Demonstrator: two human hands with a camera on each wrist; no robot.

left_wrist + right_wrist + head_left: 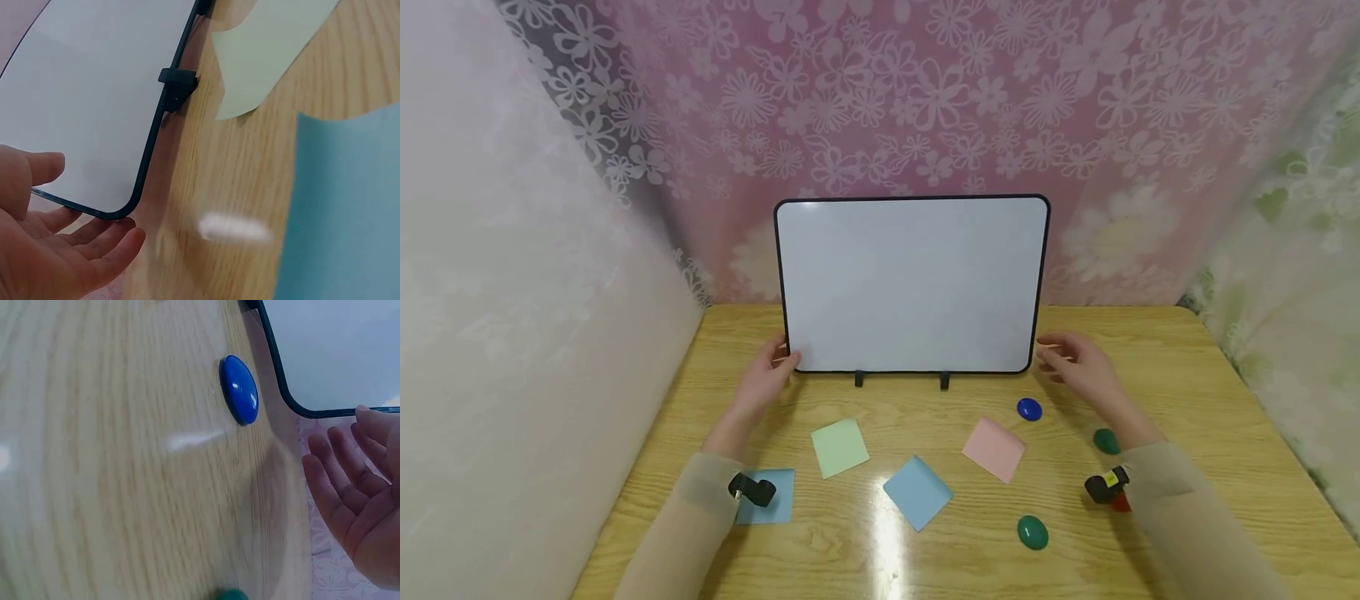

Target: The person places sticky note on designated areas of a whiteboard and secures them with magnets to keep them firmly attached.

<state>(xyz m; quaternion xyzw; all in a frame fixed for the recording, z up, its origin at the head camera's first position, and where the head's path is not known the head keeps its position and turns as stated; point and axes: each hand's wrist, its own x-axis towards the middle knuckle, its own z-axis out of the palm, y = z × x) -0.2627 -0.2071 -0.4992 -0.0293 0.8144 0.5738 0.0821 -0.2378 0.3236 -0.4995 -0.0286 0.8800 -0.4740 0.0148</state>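
While both hands flank it, the blank black-framed whiteboard [912, 283] stands upright.

Both forearms reach forward from lower frame edge, beige sleeves to wrists, small black camera on each wrist. Left hand [765, 377] extended, fingers straight and relaxed, palm facing inward toward right, thumb [39, 167] raised above fingers [106, 251]. Right hand [1078, 367] mirrors it, palm facing left, fingers [340, 478] loosely spread, slightly bent. Neither hand holds anything.

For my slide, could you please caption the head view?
Both hands, left and right, open at the whiteboard's lower corners.
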